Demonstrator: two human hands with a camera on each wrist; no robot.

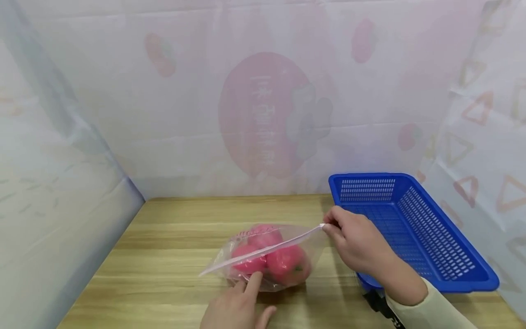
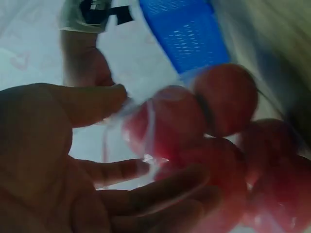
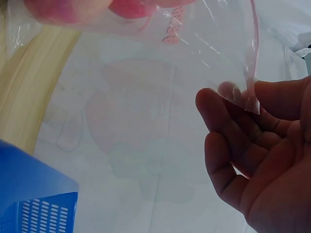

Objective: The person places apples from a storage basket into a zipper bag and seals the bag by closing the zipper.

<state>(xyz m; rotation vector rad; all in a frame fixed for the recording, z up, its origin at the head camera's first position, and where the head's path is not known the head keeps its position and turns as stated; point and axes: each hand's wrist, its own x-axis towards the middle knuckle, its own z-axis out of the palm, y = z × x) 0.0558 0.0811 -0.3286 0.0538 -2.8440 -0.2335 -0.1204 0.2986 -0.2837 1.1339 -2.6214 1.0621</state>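
Note:
A clear zip bag (image 1: 283, 244) lies on the wooden table with several round pink-red fruits (image 1: 285, 260) inside, one with a small green tip. Its pale pink zip strip runs slanting across the top. My right hand (image 1: 358, 240) pinches the strip's right corner between thumb and forefinger, lifting it above the fruits. At the near side is my left hand (image 1: 236, 304), its index finger straight and overlapping the bag's front. In the left wrist view its thumb and fingers (image 2: 175, 187) are spread beside the plastic, not curled round it.
A blue perforated basket (image 1: 448, 219) stands to the right, partly behind my right forearm. A printed pale cloth (image 1: 185, 128) hangs at the back of the wooden table (image 1: 164, 256) and on both sides. A black strap (image 1: 380, 305) sits by the right wrist.

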